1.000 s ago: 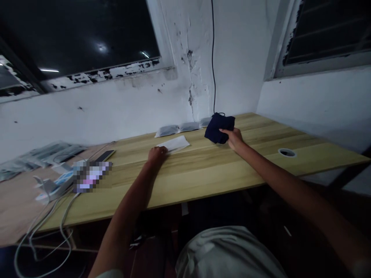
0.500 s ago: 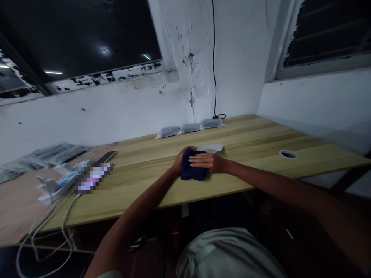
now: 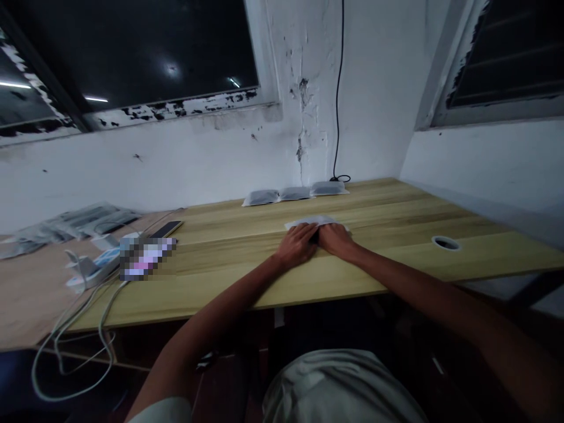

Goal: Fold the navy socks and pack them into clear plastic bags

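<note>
Close together above the wooden table, my left hand [image 3: 298, 243] and my right hand [image 3: 335, 239] are closed around a dark blue folded cloth [image 3: 314, 237]. Only a small dark patch of the cloth shows between them; my hands cover the rest. Just beyond my fingers lies a whitish, thin bag [image 3: 318, 220], its edges showing on both sides of my hands. Whether the cloth is partly inside the bag or only against its near edge, I cannot tell. My fingertips are mostly hidden.
Three whitish flat packets [image 3: 295, 193] lie in a row along the wall. To the left are a phone with a lit, blurred screen [image 3: 147, 258], a dark phone [image 3: 167, 229], a power strip [image 3: 94, 273] with cables, and stacked grey packets [image 3: 83, 223]. A round cable hole [image 3: 446, 243] is at right.
The blue cloth was in plain view under my right palm; now it is almost covered. Both hands have closed in together at the whitish bag, with my left hand now on top.
</note>
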`<state>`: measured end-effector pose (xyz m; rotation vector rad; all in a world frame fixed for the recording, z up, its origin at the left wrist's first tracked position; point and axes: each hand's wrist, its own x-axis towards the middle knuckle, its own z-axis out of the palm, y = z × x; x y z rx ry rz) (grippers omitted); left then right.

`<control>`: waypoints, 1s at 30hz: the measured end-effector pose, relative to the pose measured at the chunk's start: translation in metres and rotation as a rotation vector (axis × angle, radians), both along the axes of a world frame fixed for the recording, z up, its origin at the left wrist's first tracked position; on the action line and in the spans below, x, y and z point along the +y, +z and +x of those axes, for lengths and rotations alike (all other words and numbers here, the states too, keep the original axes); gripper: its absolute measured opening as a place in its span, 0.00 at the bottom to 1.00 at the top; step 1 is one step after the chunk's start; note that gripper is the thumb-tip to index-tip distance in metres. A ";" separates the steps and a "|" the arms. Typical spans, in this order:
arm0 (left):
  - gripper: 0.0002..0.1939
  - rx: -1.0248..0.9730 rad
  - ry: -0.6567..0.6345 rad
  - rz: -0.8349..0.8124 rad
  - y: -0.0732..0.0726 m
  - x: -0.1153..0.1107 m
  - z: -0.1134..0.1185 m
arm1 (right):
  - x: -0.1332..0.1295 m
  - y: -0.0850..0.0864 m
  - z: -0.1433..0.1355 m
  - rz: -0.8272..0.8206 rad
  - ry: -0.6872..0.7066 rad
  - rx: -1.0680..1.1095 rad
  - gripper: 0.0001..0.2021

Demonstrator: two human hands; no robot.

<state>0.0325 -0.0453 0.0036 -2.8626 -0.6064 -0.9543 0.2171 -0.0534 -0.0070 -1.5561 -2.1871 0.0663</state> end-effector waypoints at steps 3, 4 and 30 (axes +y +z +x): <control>0.21 -0.053 0.069 -0.027 0.005 0.005 -0.009 | -0.003 0.005 0.003 0.127 0.114 -0.044 0.19; 0.18 -0.068 0.095 -0.033 0.006 0.008 -0.013 | -0.005 0.007 0.003 0.172 0.222 -0.034 0.21; 0.21 0.482 0.345 -0.020 0.024 0.031 -0.047 | 0.011 0.002 0.024 0.408 0.204 -0.055 0.04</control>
